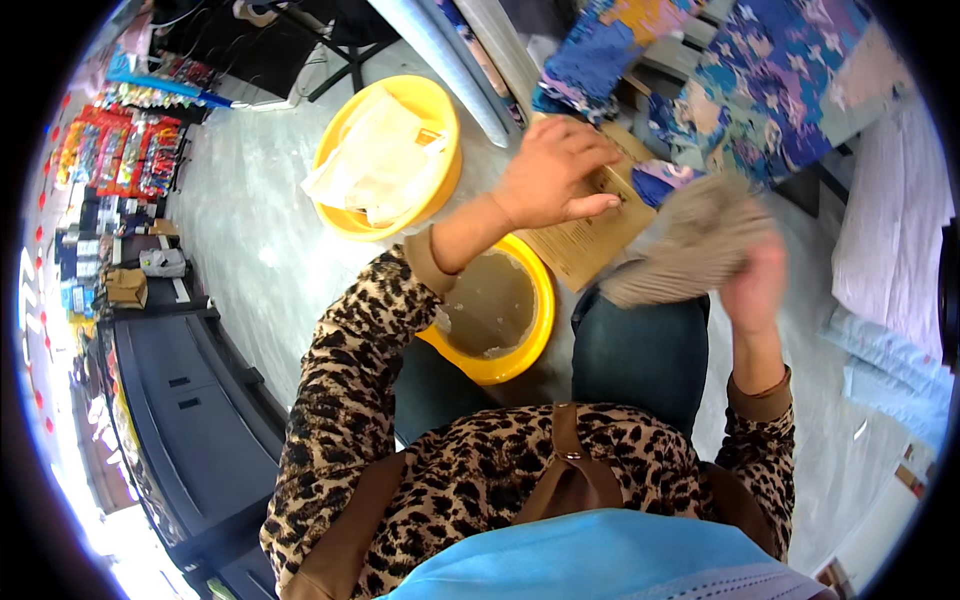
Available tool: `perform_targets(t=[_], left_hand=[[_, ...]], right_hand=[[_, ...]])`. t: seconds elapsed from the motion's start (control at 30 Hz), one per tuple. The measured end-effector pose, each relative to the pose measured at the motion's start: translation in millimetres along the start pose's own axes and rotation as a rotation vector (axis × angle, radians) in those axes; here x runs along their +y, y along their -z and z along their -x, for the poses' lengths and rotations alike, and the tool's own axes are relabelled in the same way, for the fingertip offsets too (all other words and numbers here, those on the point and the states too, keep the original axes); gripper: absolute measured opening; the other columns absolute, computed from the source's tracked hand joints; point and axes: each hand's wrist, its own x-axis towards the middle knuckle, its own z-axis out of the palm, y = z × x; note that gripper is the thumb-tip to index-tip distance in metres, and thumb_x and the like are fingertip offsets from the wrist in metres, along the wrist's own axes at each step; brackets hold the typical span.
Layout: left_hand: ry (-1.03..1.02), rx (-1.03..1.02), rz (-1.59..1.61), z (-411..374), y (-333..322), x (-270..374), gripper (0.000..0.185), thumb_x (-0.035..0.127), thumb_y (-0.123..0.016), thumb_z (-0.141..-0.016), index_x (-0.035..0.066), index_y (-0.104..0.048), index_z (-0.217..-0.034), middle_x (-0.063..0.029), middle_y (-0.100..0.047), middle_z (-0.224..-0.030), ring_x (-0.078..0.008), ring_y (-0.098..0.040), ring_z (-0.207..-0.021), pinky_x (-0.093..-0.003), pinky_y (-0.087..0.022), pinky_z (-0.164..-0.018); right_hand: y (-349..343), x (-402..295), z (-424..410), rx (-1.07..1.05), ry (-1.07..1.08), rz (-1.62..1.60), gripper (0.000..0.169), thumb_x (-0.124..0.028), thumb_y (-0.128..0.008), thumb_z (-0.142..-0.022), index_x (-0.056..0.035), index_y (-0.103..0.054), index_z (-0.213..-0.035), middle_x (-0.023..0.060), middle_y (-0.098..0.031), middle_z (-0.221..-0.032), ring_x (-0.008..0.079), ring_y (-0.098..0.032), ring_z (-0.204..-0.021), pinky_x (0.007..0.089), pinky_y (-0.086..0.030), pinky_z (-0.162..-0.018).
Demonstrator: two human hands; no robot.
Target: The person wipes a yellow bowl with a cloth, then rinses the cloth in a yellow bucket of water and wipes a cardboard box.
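Observation:
My right hand [756, 277] grips one end of a brown-grey striped cloth [690, 244], blurred by motion, over my knee. My left hand [555, 176] is spread above a brown printed paper or cardboard piece [581, 240]; whether it touches it I cannot tell. Below my left forearm stands a yellow bucket [546, 300] of cloudy grey-brown water [491, 304]. Farther off, a yellow basin [448, 169] on the floor holds pale cloth or bags [375, 157]. Blue and purple floral fabric [757, 82] lies beyond my hands.
Fabric rolls [450, 67] lean at the top. White fabric [885, 225] hangs at the right, with pale blue sheets [892, 375] below. A dark cabinet [195, 405] stands at the left, and red display packets [124, 154] hang behind it. A black stand's legs [351, 64] rest on the grey floor.

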Motion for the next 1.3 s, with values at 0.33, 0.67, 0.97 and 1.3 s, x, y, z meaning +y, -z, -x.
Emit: perform_targets(t=[0.33, 0.67, 0.97, 1.3], left_hand=[[0.295, -0.034, -0.318, -7, -3, 27, 0.084, 0.073, -0.062, -0.073, -0.002, -0.064, -0.109, -0.0194, -0.06, -0.113, -0.0392, -0.056, -0.111, -0.0532, -0.035, -0.105], [0.25, 0.004, -0.131, 3, -22, 22, 0.058, 0.049, -0.063, -0.08, 0.003, -0.063, -0.114, -0.0182, -0.059, -0.121, -0.034, -0.05, -0.123, -0.0564, -0.029, -0.109], [0.51, 0.158, 0.02, 17, -34, -17, 0.042, 0.039, -0.054, -0.085, 0.009, -0.069, -0.109, -0.0109, -0.063, -0.12, -0.0362, -0.047, -0.124, -0.0602, -0.017, -0.112], [0.832, 0.447, 0.768, -8, -28, -18, 0.041, 0.031, -0.046, -0.095, -0.002, -0.069, -0.085, -0.0143, -0.067, -0.088, -0.0302, -0.055, -0.095, -0.0441, -0.03, -0.098]], right_hand=[[35, 62, 42, 0.352, -0.398, -0.677, 0.053, -0.037, -0.048, -0.099, -0.0052, -0.044, -0.141, 0.0148, -0.058, -0.128, 0.0271, -0.061, -0.112, 0.043, -0.056, -0.089], [9, 26, -110, 0.164, -0.35, -0.518, 0.043, -0.028, -0.053, -0.099, -0.0041, -0.051, -0.134, 0.0104, -0.059, -0.128, 0.0231, -0.061, -0.112, 0.0384, -0.055, -0.094], [137, 30, -171, 0.63, 0.148, -0.4, 0.038, -0.035, -0.048, -0.1, -0.0051, -0.052, -0.122, 0.0123, -0.06, -0.115, 0.0279, -0.061, -0.103, 0.0477, -0.055, -0.086], [-40, 190, -32, 0.131, -0.148, 0.206, 0.061, -0.03, -0.056, -0.094, 0.0004, -0.038, -0.144, 0.0207, -0.041, -0.145, 0.0307, -0.032, -0.14, 0.0437, -0.022, -0.114]])
